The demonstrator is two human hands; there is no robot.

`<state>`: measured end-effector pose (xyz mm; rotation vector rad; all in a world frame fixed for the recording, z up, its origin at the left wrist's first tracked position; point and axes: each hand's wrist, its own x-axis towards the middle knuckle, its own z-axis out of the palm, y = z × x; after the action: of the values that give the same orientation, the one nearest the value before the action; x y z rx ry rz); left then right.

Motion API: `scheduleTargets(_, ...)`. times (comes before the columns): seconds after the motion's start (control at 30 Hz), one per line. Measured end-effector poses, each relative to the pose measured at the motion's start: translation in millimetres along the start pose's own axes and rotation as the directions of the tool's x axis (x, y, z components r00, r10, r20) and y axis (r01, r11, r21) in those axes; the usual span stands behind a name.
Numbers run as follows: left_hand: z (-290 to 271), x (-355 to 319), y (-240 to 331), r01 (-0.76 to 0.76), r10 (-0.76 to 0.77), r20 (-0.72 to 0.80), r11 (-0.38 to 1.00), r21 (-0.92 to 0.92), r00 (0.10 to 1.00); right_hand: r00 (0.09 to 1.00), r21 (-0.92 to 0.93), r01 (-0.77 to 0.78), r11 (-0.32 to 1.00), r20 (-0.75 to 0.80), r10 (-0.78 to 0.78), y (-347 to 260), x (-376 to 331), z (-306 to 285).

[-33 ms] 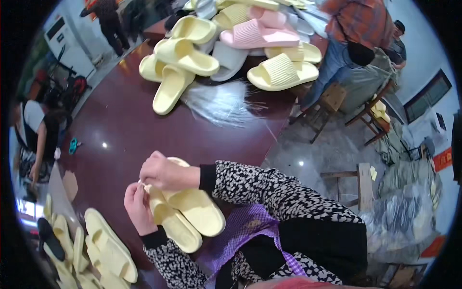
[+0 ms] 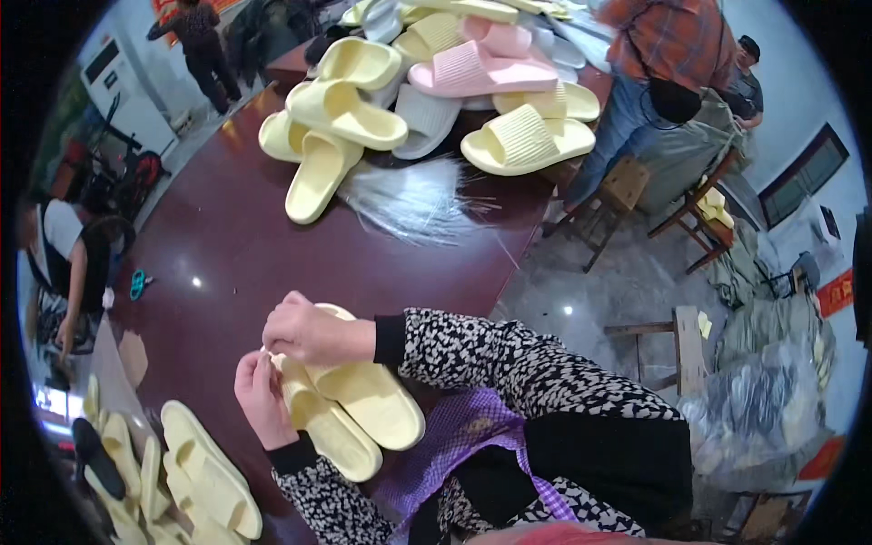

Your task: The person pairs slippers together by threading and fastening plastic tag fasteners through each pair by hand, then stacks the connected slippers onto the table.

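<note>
A pair of pale yellow slippers (image 2: 377,404) lies side by side on the dark red table in front of me, heel ends toward me. Over their far ends my right hand (image 2: 318,334) is closed, its fingertips pinched together. My left hand (image 2: 262,400) is beside the left slipper, fingers also pinched, meeting the right hand's fingertips. Whatever is between the fingers is too small and covered to make out. The right hand and wrist hide part of the slippers' straps and toes.
A bundle of thin clear strips (image 2: 413,195) lies before a heap of yellow, pink and grey slippers (image 2: 345,113). More yellow slippers (image 2: 209,481) are at lower left. Teal-handled scissors (image 2: 138,284) rest near the left edge. A wooden stool (image 2: 686,354) stands at right; other people are around.
</note>
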<state>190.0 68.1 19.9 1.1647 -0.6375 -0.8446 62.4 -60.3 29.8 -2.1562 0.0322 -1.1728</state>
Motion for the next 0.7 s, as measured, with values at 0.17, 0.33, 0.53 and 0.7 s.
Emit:
scheduleTargets(0.17, 18.9, 4.9, -3.0, -0.057, 0.055, 0.067, 0.998, 0.028, 0.996, 0.997, -0.217, -0.069, 0.974, 0.024, 0.076, 2.5, -0.8, -18.9)
scheduleTargets(0.33, 21.7, 11.2, -3.9, -0.119, 0.119, -0.019, 0.993, -0.007, 0.993, 0.978, -0.089, -0.113, 0.99, -0.183, 0.095, 9.7, -1.3, -26.7)
scheduleTargets(0.53, 12.6, 28.0, -5.2, -0.235, 0.239, -0.074, 0.97, 0.062, 0.968, 0.946, -0.039, -0.177, 0.983, -0.284, 0.159, -7.2, -31.2, -54.4)
scheduleTargets(0.7, 33.1, 5.8, 46.7, -0.269, 0.274, -0.09, 0.961, 0.062, 0.958, 0.961, -0.118, -0.137, 0.983, -0.256, 0.104, -37.7, -55.2, -88.8)
